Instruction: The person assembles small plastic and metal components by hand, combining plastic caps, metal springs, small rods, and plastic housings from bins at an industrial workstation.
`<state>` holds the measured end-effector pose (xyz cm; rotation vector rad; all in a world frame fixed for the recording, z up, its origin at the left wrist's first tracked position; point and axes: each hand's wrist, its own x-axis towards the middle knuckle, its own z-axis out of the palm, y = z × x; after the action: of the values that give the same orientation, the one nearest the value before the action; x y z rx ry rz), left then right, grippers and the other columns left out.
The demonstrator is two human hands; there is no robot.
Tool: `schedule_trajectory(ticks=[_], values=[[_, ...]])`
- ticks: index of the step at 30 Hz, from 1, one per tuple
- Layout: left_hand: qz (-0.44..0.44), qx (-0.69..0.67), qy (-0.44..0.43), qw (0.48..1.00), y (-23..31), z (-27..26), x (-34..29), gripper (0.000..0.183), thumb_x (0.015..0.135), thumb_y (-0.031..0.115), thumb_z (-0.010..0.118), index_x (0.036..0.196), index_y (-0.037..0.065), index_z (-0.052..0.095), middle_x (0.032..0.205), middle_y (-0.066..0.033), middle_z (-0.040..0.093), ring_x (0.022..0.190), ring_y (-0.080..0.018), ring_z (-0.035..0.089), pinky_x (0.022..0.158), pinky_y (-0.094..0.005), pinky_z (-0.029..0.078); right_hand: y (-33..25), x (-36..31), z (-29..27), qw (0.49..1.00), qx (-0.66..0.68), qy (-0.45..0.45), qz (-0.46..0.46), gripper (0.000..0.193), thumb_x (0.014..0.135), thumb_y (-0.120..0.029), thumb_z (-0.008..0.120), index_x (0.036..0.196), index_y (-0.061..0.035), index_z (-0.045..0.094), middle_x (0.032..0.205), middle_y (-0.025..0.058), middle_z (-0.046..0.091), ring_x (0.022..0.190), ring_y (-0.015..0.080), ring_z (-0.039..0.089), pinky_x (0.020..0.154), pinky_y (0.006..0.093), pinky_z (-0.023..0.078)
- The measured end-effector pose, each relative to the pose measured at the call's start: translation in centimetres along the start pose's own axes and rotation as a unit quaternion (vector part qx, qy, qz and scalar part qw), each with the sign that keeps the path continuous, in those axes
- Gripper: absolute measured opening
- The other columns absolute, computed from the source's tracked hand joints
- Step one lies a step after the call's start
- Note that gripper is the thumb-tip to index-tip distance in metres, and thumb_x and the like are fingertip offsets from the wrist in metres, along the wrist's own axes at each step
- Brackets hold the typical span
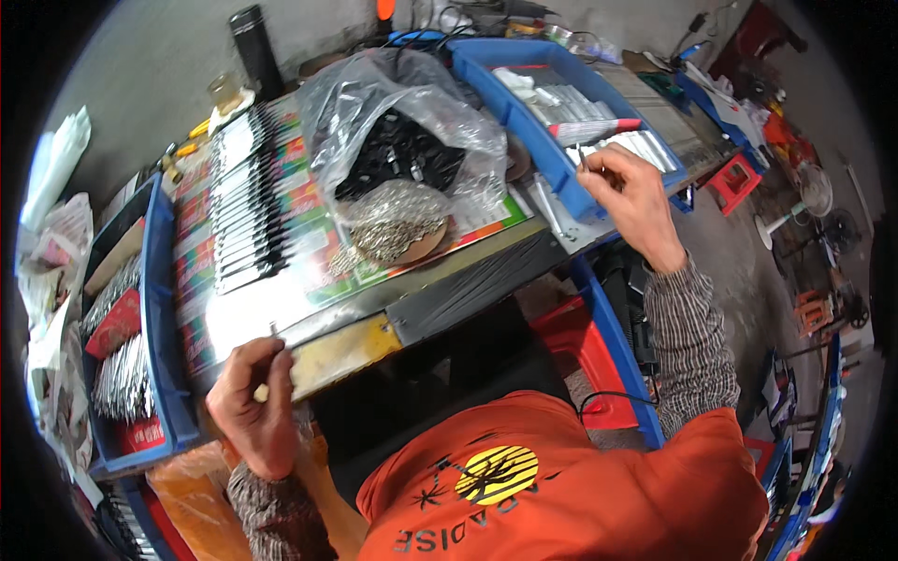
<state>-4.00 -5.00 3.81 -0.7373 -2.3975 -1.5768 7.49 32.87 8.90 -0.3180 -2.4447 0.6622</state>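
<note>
My left hand (254, 407) is at the near left edge of the workbench, its fingers curled together. Whatever they may hold is too small to make out; a tiny metallic bit shows just above the fingertips. Over the near rim of a blue bin (496, 89), my right hand (636, 201) pinches a small dark piece (582, 157). That bin contains silvery and white pieces. Between my hands, a clear plastic bag (327, 112) lies open around black parts (398, 154). In front of it is a heap of small metal parts (393, 229). Thin metal strips with black ends (245, 210) form a row at the left.
Another blue bin (173, 374) with metal strips stands at the far left. A black bottle (254, 51) and a small jar (224, 92) are at the back. Below the bench's right side is a red tray (571, 341); a red stool (734, 182) stands beyond.
</note>
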Motion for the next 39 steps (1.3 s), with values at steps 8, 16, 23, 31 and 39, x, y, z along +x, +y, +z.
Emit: schedule_trajectory(ticks=[8,16,23,31,39], values=[[-0.056,-0.183,-0.076,0.979,2.2,3.6,-1.3,0.010,0.082,-0.006,0.065,0.091,-0.002,0.064,0.080,-0.0035,0.063,0.059,-0.0050,0.054,0.053,-0.0203,0.043,-5.3,-4.5,5.9,0.948,0.245,-0.204,-0.022,0.006,0.087,0.000,0.060,0.088,0.0059,0.062,0.083,0.0044,0.059,0.061,0.0060,0.055,0.054,0.0197,0.044],[-0.166,-0.331,-0.134,0.919,2.2,5.2,-2.5,0.008,0.087,-0.002,0.064,0.096,-0.002,0.064,0.076,-0.0002,0.063,0.063,-0.0025,0.055,0.053,-0.0178,0.045,-8.2,-6.9,9.5,0.877,0.369,-0.294,0.092,0.022,0.090,0.001,0.058,0.111,0.0057,0.062,0.078,0.0031,0.062,0.064,0.0067,0.060,0.057,0.0203,0.050],[-0.163,-0.397,-0.158,0.889,0.9,6.1,-3.3,0.012,0.090,0.003,0.065,0.099,-0.005,0.064,0.081,-0.0055,0.066,0.065,-0.0070,0.058,0.056,-0.0209,0.050,-9.6,-7.9,11.3,0.879,0.387,-0.280,-0.003,0.038,0.088,0.002,0.062,0.126,0.0041,0.055,0.082,0.0056,0.066,0.065,0.0088,0.062,0.058,0.0235,0.054],[-0.188,-0.432,-0.136,0.871,0.7,6.3,-3.5,0.011,0.088,0.000,0.065,0.098,-0.005,0.065,0.085,-0.0087,0.068,0.068,-0.0113,0.063,0.060,-0.0240,0.053,-10.2,-8.7,12.4,0.884,0.394,-0.251,0.002,0.040,0.088,0.001,0.063,0.128,0.0031,0.054,0.082,0.0056,0.065,0.064,0.0075,0.061,0.056,0.0225,0.051],[-0.209,-0.490,-0.152,0.832,0.2,6.4,-3.8,0.014,0.090,0.004,0.065,0.101,-0.006,0.066,0.083,-0.0088,0.068,0.068,-0.0115,0.063,0.061,-0.0234,0.053,-10.3,-8.9,12.4,0.887,0.385,-0.257,0.008,0.042,0.089,0.000,0.063,0.130,0.0011,0.053,0.085,0.0065,0.065,0.064,0.0072,0.060,0.056,0.0226,0.050]])
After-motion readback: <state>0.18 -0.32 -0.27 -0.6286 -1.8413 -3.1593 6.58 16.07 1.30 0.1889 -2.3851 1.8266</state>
